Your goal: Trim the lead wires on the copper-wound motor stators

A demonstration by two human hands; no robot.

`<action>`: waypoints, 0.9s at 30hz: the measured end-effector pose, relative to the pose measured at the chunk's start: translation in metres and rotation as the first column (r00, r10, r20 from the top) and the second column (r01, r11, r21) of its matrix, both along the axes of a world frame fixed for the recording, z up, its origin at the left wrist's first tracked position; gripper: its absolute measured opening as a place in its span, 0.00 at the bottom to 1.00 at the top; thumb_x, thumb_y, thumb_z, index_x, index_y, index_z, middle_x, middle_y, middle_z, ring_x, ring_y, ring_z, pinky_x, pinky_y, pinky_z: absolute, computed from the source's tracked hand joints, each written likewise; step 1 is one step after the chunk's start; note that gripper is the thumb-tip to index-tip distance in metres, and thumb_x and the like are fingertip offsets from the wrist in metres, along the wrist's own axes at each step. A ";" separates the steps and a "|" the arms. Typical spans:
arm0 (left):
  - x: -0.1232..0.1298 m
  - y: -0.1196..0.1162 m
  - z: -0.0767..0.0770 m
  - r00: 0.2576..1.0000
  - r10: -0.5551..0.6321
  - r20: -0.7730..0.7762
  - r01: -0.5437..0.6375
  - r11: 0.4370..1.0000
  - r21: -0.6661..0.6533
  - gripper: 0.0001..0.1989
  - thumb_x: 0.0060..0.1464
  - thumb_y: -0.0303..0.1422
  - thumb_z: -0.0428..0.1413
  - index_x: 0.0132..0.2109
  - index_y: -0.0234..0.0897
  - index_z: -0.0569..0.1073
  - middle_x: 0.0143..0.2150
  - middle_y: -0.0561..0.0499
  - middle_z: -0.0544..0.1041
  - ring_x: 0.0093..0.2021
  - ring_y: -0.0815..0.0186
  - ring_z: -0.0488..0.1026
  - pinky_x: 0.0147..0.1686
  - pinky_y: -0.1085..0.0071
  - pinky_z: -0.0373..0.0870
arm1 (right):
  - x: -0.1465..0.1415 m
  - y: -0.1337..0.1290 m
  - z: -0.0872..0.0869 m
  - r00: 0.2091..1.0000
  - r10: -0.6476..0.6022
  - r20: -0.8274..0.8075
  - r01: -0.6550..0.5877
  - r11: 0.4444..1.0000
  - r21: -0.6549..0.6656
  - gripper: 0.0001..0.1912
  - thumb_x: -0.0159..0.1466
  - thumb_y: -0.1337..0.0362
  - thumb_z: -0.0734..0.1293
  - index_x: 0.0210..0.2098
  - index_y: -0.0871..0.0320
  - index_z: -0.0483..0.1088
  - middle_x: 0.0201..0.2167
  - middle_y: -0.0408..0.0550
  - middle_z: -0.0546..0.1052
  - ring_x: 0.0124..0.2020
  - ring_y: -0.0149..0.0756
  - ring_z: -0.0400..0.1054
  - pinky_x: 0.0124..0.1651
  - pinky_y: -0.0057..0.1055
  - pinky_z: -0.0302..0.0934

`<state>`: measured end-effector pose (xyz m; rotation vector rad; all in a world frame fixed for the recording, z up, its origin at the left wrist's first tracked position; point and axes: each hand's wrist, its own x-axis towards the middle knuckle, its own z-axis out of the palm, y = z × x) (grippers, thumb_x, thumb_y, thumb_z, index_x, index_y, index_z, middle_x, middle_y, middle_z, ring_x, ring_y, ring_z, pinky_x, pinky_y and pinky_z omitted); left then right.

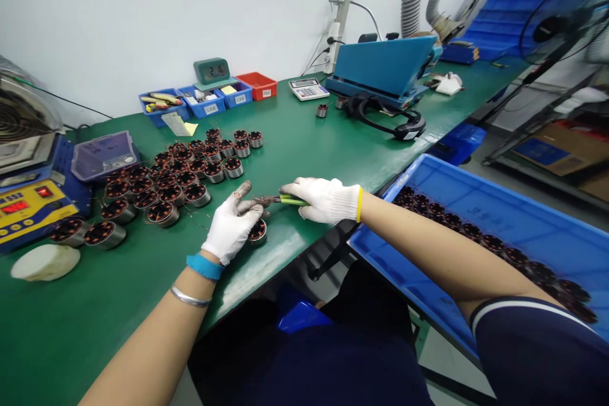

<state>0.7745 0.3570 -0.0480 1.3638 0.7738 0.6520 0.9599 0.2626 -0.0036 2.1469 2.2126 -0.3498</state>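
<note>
A green workbench [280, 139] runs along a white wall [118, 19], and at its near edge I work in white gloves. My right hand [326, 200] is wrapped around a green-handled tool [292, 200], its dark tip pointing to nine o'clock. My left hand [227, 229] meets that tip with bent fingers; whether they are clamped on anything, I cannot tell. A copper-wound core [258, 233] sits on the bench at three o'clock from my left palm, partly covered by my fingers. Measured from the tool, a cluster of similar cores [163, 214] stands between nine and ten o'clock, and more lie in a blue crate [533, 228] between three and four. A digital clock [212, 70] marks eleven, a calculator [308, 90] twelve, a black headset [409, 127] two.
</note>
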 end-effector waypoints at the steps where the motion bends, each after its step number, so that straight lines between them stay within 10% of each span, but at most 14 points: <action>1: 0.000 0.000 0.000 1.000 0.000 -0.001 0.000 1.000 0.002 0.37 0.48 0.27 0.58 0.64 0.28 0.55 0.37 0.49 0.79 0.35 0.66 0.77 0.46 0.67 0.72 | 0.000 0.002 0.001 1.000 -0.008 -0.006 0.008 1.000 -0.018 0.32 0.59 0.61 0.60 0.63 0.52 0.55 0.54 0.53 0.67 0.50 0.48 0.67 0.44 0.39 0.64; 16: 0.000 0.001 -0.003 1.000 -0.006 0.006 0.006 0.999 0.037 0.36 0.49 0.26 0.57 0.64 0.29 0.56 0.35 0.50 0.78 0.35 0.66 0.77 0.45 0.68 0.73 | 0.009 0.022 0.008 1.000 0.006 -0.011 -0.007 0.998 -0.060 0.31 0.56 0.61 0.62 0.60 0.46 0.62 0.57 0.44 0.69 0.52 0.45 0.67 0.40 0.31 0.62; 27: 0.001 0.001 -0.004 1.000 0.005 0.029 -0.004 0.999 -0.040 0.36 0.49 0.25 0.58 0.64 0.29 0.55 0.32 0.53 0.78 0.34 0.67 0.77 0.44 0.69 0.73 | 0.016 0.041 0.010 0.992 0.056 -0.112 -0.074 0.983 -0.165 0.22 0.58 0.58 0.64 0.52 0.50 0.71 0.39 0.40 0.79 0.36 0.32 0.72 0.33 0.23 0.57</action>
